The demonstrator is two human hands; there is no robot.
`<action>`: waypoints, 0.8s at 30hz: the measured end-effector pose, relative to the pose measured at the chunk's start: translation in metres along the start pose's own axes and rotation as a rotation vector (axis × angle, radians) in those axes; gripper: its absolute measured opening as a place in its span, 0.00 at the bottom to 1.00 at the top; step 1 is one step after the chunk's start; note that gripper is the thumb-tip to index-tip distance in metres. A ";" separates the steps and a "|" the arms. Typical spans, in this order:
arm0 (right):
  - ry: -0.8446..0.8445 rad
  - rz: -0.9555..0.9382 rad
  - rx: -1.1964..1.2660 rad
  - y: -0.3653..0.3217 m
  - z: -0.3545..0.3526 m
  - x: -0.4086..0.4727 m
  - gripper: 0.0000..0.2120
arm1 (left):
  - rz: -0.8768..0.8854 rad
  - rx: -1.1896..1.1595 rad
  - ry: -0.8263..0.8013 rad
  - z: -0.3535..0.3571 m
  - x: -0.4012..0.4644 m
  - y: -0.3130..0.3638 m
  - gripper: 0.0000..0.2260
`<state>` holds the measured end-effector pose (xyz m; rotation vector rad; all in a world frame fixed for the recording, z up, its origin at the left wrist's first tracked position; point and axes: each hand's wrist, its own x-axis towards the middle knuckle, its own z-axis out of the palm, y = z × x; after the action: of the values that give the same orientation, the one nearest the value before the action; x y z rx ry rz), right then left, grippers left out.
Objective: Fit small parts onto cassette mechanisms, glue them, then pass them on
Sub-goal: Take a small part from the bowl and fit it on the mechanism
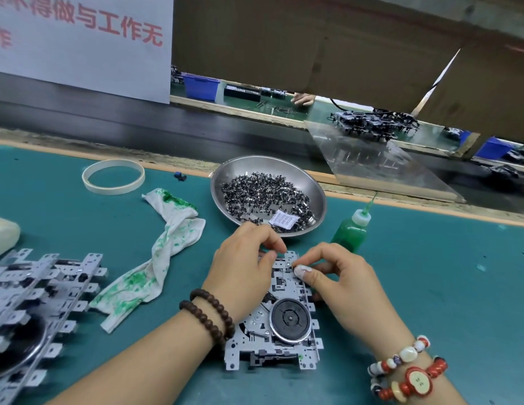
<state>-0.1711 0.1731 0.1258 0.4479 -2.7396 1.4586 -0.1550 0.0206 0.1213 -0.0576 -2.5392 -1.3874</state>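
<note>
The cassette mechanism [279, 314] lies flat on the desk [430, 287], just below the steel bowl [313, 182]. Both hands, left hand [243, 276] and right hand [342, 285], pinch at its top edge; any small part is too tiny to see. Best seat it squarely before reaching for the glue bottle [350, 229] beside the bowl.

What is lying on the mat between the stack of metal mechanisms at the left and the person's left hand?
In the head view, a white rag stained green lies between the stack and the left hand.
</note>
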 end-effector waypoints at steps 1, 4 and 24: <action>0.004 -0.002 -0.009 -0.001 0.000 0.000 0.09 | -0.003 0.004 -0.002 0.000 0.000 0.000 0.15; 0.023 -0.030 -0.047 -0.001 0.000 -0.001 0.09 | -0.007 0.015 -0.016 0.000 0.000 0.001 0.14; 0.005 0.000 -0.029 -0.003 0.002 -0.002 0.09 | 0.000 0.068 -0.121 -0.001 -0.006 0.003 0.09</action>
<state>-0.1685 0.1701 0.1272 0.4433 -2.7529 1.4166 -0.1485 0.0219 0.1227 -0.1334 -2.6820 -1.3347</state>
